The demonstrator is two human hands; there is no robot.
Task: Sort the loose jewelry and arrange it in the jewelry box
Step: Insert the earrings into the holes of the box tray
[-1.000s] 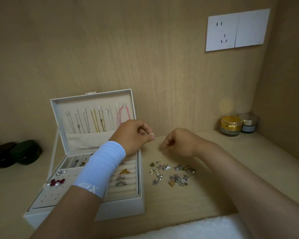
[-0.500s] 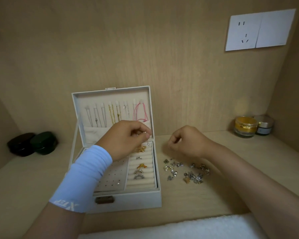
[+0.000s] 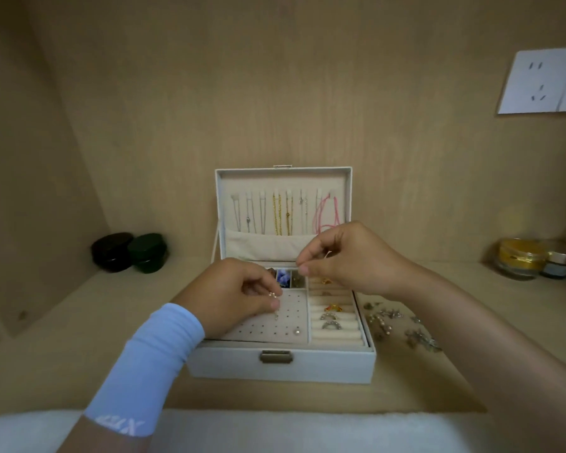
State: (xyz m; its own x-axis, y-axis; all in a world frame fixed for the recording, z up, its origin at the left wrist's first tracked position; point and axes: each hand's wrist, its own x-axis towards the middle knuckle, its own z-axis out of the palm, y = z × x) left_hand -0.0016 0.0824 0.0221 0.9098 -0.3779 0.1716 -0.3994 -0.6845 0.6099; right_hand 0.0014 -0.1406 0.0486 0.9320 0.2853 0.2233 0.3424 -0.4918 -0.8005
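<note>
A white jewelry box (image 3: 281,366) stands open in the middle of the wooden shelf, with chains hanging in its lid (image 3: 283,210). My left hand (image 3: 232,294) pinches a small earring (image 3: 46,295) above the perforated stud panel (image 3: 268,325). My right hand (image 3: 350,259) hovers over the box's back compartments and pinches a thin, tiny piece between thumb and forefinger. Several rings (image 3: 330,317) sit in the ring rolls on the right. A loose pile of small jewelry (image 3: 402,325) lies on the shelf right of the box.
Two dark round cases (image 3: 129,251) sit at the back left. A gold jar (image 3: 520,258) and a small silver-lidded jar (image 3: 557,264) stand at the back right. A white cloth (image 3: 275,431) lies along the front edge. A wall socket (image 3: 543,81) is at the upper right.
My view has swung so the box is centred. My left hand moved down over the stud panel with the earring. My right hand left the loose pile and came over the box.
</note>
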